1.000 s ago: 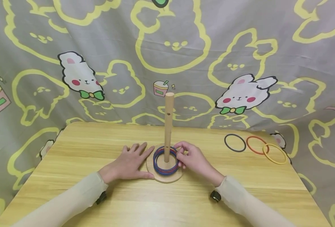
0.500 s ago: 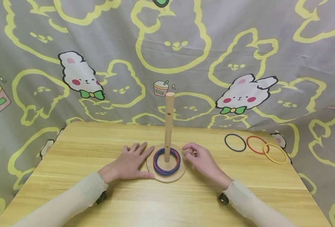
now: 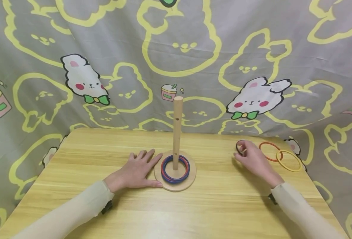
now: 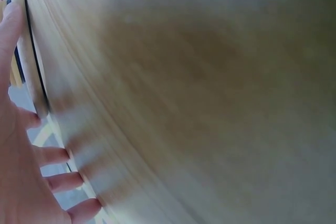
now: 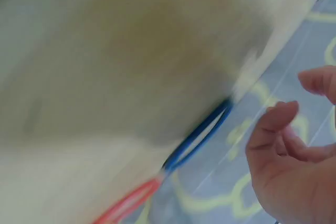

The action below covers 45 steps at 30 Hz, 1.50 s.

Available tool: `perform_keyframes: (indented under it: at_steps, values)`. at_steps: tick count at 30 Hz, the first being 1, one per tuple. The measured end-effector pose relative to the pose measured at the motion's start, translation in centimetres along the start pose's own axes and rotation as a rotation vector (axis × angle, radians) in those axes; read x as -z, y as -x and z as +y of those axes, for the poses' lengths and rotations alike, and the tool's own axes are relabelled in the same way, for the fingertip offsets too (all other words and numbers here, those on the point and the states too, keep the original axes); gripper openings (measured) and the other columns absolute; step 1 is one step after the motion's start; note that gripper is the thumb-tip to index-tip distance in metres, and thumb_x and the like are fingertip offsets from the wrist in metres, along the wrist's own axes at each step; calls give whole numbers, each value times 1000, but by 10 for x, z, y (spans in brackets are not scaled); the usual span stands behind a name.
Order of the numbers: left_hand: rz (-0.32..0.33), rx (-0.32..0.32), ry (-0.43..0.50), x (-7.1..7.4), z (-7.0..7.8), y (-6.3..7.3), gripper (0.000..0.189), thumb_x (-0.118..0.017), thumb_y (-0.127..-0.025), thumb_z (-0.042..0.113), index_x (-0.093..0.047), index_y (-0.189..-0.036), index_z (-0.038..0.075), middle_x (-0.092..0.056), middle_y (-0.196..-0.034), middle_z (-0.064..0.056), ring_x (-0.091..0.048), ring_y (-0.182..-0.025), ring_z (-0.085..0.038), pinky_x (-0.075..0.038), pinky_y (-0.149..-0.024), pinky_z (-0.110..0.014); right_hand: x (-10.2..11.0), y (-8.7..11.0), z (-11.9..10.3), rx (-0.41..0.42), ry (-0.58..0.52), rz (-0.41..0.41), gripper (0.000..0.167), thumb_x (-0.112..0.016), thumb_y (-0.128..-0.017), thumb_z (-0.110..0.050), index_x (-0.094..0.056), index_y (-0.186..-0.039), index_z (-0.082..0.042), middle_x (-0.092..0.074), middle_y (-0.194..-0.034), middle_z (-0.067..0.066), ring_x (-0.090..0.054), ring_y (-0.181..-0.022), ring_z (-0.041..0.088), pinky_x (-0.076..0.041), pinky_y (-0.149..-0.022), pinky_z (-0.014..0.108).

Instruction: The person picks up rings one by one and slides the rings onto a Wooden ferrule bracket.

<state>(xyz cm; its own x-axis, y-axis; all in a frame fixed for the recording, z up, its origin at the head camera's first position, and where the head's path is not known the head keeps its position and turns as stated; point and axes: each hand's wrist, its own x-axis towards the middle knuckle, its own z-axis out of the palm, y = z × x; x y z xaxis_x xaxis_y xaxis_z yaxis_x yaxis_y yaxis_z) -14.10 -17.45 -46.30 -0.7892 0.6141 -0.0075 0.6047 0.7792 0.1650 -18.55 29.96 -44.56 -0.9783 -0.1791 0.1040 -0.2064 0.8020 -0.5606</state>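
Observation:
My left hand [image 3: 135,171] rests with fingers spread on the table, its thumb at the edge of a round wooden base [image 3: 190,176]. In the left wrist view its fingertips [image 4: 86,209] lie along the tabletop. An upright wooden peg [image 3: 177,129] stands on that base, ringed at its foot by several stacked blue and red rings [image 3: 164,176]. Over at the right, my right hand [image 3: 254,162] hovers by a dark blue ring [image 5: 191,148], hiding most of it in the head view. The right wrist view shows the thumb and fingers apart, a gap away from this ring.
A red ring [image 3: 266,143] and a yellow ring [image 3: 285,151] lie overlapping near the table's right edge. The wooden table [image 3: 104,212] backs onto a grey curtain [image 3: 119,43] with cartoon prints.
My right hand has left the stacked rings and moved right to the dark blue ring. The stacked rings have settled lower on the base. My left hand stays put.

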Motion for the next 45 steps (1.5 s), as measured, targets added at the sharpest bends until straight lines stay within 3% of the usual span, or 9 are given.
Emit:
perform_keyframes:
  at_steps: [3,7,12,17,23,28,35,42,45]
  values:
    - [-9,4,-3,1,0,0,115,-60,-91,88,-34,-173,12,-36,-169,-29,-42,-146,-52,-39,-98,-76,11,-1,17,-33,76,-56,60,-77,-95,-15,-51,-137,17,-58,-119,30,-61,-103,40,-51,-89,58]
    - [-29,12,-1,1,1,-1,115,-58,-91,89,-33,-173,13,-35,-169,-29,-41,-147,-52,-38,-99,-76,18,0,29,-55,150,-137,59,-78,-91,-19,-55,-128,21,-51,-121,35,-58,-106,44,-50,-94,63]
    - [-33,15,-5,1,1,-1,115,-58,-91,89,-33,-173,13,-35,-169,-29,-42,-147,-51,-39,-99,-74,20,2,33,-32,231,-140,31,-78,-93,-18,-70,-104,9,-56,-110,27,-59,-94,37,-52,-87,58]
    - [-41,20,3,2,2,-1,114,-59,-92,88,-32,-174,13,-34,-170,-29,-40,-148,-53,-37,-101,-77,18,1,29,25,251,-157,12,-79,-90,-14,-70,-83,-8,-59,-96,14,-57,-86,28,-50,-79,50]
    - [-28,10,7,2,2,-1,115,-60,-91,88,-33,-173,12,-35,-169,-30,-41,-147,-53,-38,-99,-76,13,9,13,59,207,-161,12,-80,-91,-14,-69,-88,-10,-66,-85,-1,-58,-77,17,-49,-73,41]
    - [-14,6,3,-1,0,-1,116,-58,-91,89,-33,-173,12,-36,-169,-29,-42,-146,-53,-38,-99,-78,10,21,-11,131,170,-132,10,-78,-92,-7,-69,-97,-9,-64,-83,-6,-56,-74,12,-49,-68,35]
    - [-38,19,-11,3,3,-1,116,-57,-91,90,-33,-173,12,-35,-169,-29,-42,-146,-50,-38,-99,-77,13,41,-43,288,113,-74,18,-76,-92,5,-75,-101,-10,-64,-81,-13,-57,-72,4,-50,-61,28]
    - [-28,11,-25,3,3,0,115,-57,-91,89,-34,-173,11,-37,-168,-29,-44,-144,-49,-40,-97,-74,14,55,-70,615,114,134,25,-82,-85,6,-79,-101,-13,-67,-90,-13,-57,-70,-1,-48,-58,16]
    - [-28,11,-17,3,3,0,115,-58,-92,89,-34,-173,11,-36,-168,-29,-43,-145,-49,-40,-97,-75,17,58,-83,705,97,194,28,-84,-85,4,-80,-105,-15,-66,-93,-12,-59,-70,0,-47,-59,14]
